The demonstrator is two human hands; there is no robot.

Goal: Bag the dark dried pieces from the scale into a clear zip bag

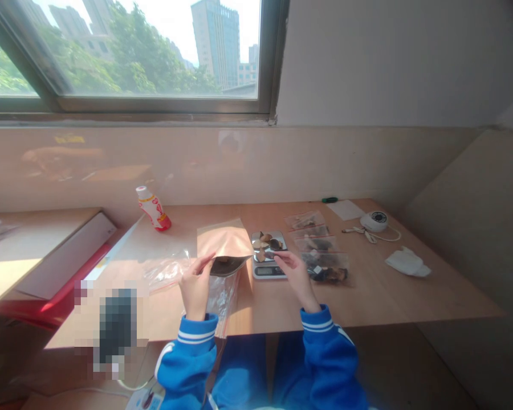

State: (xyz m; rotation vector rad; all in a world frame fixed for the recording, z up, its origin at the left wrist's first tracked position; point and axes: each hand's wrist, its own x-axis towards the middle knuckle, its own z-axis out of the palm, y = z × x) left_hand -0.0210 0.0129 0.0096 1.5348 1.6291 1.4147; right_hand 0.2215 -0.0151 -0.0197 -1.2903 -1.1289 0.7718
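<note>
Bag (225, 239) pinched in our left hand (194, 289), piece (269, 255) seemingly pinched in our right hand (297, 278), we're likely using the scale (263, 272), needing gentle placing next.

Likely a workroom or office: wooden desk (389, 302), window (154, 57) above its far edge, second table (38, 233) beyond its left edge, security camera (373, 222) near its far right corner

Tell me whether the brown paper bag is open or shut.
Open: the bag gapes at its near edge, its dark inside showing; the left hand holds one side.
</note>
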